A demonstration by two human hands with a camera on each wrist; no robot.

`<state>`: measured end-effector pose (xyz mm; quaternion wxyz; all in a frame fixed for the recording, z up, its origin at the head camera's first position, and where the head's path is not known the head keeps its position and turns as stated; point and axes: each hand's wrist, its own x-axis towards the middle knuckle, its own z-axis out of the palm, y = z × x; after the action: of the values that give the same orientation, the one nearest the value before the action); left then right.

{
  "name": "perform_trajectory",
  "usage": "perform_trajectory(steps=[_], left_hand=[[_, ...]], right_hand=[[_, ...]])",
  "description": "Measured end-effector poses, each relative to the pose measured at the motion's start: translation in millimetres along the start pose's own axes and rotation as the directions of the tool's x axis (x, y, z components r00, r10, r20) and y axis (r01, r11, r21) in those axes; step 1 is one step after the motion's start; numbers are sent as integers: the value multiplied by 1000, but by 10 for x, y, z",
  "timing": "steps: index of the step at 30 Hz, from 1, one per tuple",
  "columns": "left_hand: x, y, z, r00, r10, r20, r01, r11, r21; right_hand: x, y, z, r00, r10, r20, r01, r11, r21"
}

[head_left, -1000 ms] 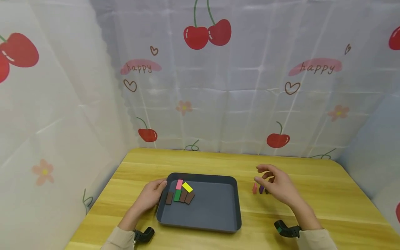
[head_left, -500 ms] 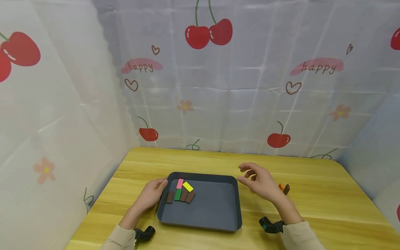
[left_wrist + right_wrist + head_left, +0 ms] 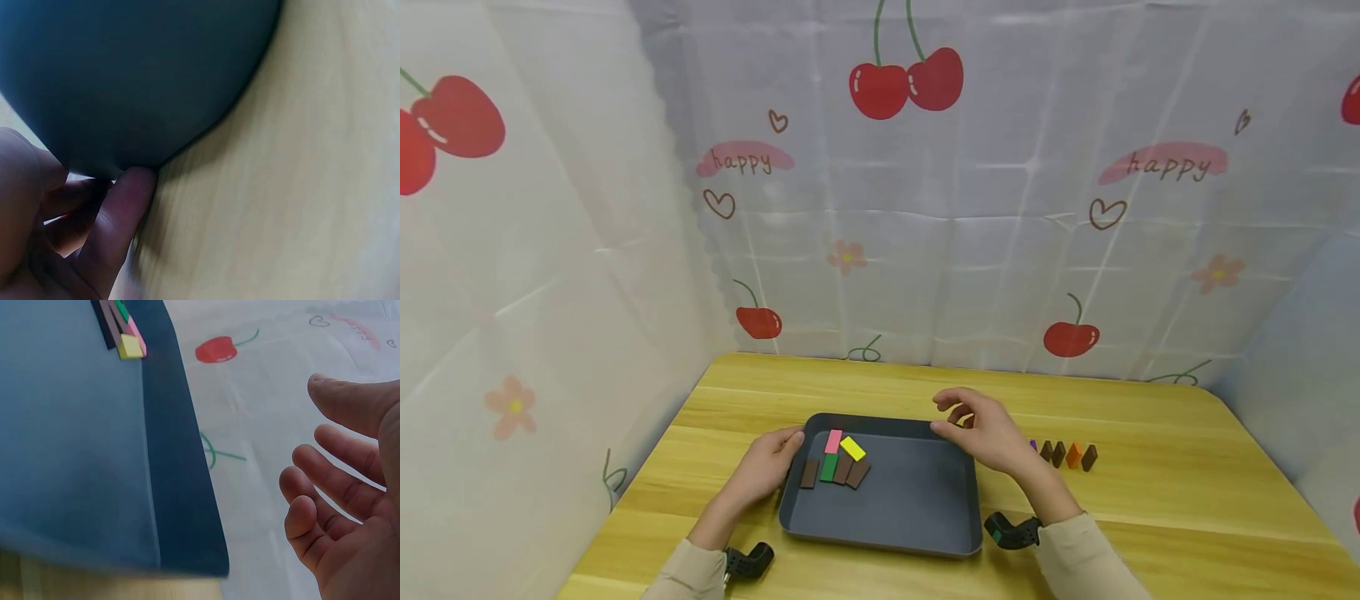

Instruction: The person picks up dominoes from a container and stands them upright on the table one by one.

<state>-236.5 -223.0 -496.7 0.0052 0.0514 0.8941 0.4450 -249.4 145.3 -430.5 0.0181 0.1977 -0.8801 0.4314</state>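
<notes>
1. Smooth, round-cornered tray [image 3: 917, 504] on wood-grained surface [image 3: 1165, 500]; flat blocks [image 3: 829, 467] lie inside, left.
2. Left grip [image 3: 765, 463] pinches tray's left rim.
3. Right grip [image 3: 987, 431] hangs near far-right corner, loosely curved, thumb and fingers parted.

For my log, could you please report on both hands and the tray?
Left hand grips tray. Right hand empty, near tray's right end. Six tiles inside.

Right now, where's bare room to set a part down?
Free: the tray, right of its six blocks; the table, right of the standing blocks and between tray and curtain. Crowded: the tray's rear left; its rear right corner, near the right hand.
</notes>
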Motion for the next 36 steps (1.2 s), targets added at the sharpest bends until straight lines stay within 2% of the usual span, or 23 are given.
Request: perform_trajectory(steps=[15, 20, 27, 36], left_hand=[[-8, 46, -11, 1000, 1, 6, -1, 1000, -3], [-9, 52, -15, 1000, 4, 8, -4, 1000, -5], [-12, 41, -13, 1000, -1, 7, 1, 1000, -1], [2, 18, -10, 1000, 11, -3, -11, 1000, 7]], right_hand=[[272, -184, 258, 992, -53, 114, 49, 998, 40], [336, -213, 367, 987, -49, 154, 41, 998, 58], [374, -233, 551, 965, -67, 252, 59, 997, 39], [395, -190, 753, 937, -109, 333, 100, 994, 43]])
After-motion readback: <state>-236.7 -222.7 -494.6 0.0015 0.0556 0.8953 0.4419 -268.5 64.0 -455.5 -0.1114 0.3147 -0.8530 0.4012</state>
